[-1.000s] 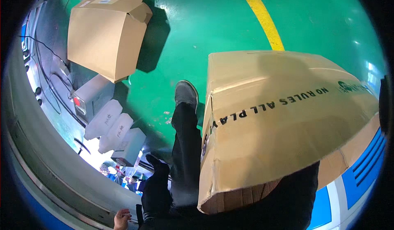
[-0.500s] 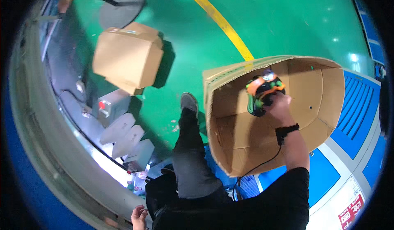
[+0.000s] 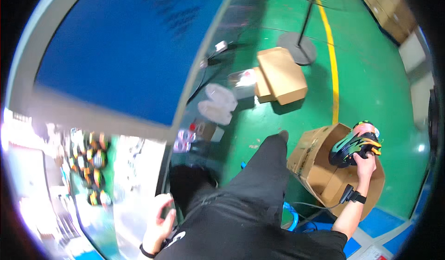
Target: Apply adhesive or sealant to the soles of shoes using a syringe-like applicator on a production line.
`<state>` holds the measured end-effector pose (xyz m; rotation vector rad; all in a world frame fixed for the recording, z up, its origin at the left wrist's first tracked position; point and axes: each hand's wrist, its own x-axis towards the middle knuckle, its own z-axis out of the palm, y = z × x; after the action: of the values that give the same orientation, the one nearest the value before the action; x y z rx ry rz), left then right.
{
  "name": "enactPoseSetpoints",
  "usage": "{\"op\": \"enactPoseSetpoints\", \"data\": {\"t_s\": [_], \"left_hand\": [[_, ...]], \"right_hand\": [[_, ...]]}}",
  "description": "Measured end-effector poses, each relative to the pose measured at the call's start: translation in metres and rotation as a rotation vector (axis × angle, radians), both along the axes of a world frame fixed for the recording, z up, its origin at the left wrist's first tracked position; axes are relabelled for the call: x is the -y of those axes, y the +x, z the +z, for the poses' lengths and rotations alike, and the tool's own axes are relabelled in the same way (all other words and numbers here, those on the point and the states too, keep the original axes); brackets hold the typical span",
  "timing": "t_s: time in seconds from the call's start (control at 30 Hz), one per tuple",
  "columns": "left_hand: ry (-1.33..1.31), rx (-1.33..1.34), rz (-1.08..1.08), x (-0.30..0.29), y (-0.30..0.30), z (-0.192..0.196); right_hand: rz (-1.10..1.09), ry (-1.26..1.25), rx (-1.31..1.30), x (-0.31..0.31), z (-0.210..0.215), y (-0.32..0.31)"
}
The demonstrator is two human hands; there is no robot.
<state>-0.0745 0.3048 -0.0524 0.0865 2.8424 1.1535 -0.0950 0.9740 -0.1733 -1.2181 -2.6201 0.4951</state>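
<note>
My right hand [image 3: 365, 163] is closed round black sneakers [image 3: 354, 144] with green, orange and pink patches. They overlap, so I cannot tell exactly how many there are. The hand holds them over the mouth of an open brown cardboard box [image 3: 331, 186], and they cover part of its inside. A black band [image 3: 353, 195] with a cable circles my right wrist. At the lower left, my left hand [image 3: 160, 220] has its thumb and fingers apart and holds nothing. It is beside a white-edged blue table.
A blue table top [image 3: 125, 42] fills the upper left. Several similar shoes [image 3: 90, 162] show at the far left. Brown cartons [image 3: 282, 77] lie on the green floor by a round stand base [image 3: 296, 49]. Clear plastic pieces [image 3: 218, 103] and cables lie nearby.
The view has swung left, bringing the blue table and the shoes at far left into sight. My right hand still grips the sneakers; they now appear higher over the box.
</note>
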Motion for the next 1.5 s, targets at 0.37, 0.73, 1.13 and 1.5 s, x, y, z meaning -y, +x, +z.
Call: {"op": "enactPoseSetpoints", "data": {"t_s": [0.37, 0.73, 1.13, 1.5], "left_hand": [[0.345, -0.243, 0.137, 0.121, 0.115, 0.009], [0.408, -0.139, 0.113, 0.180, 0.165, 0.012], [0.212, -0.339, 0.106, 0.211, 0.151, 0.019], [0.099, -0.325, 0.244, 0.221, 0.193, 0.015]], "right_hand": [[0.696, -0.170, -0.333, 0.254, 0.166, -0.040], [0.975, 0.337, -0.237, 0.393, 0.187, -0.070], [1.278, 0.166, -0.397, 0.458, 0.181, -0.033], [1.488, -0.258, -0.131, 0.497, 0.269, -0.003]]}}
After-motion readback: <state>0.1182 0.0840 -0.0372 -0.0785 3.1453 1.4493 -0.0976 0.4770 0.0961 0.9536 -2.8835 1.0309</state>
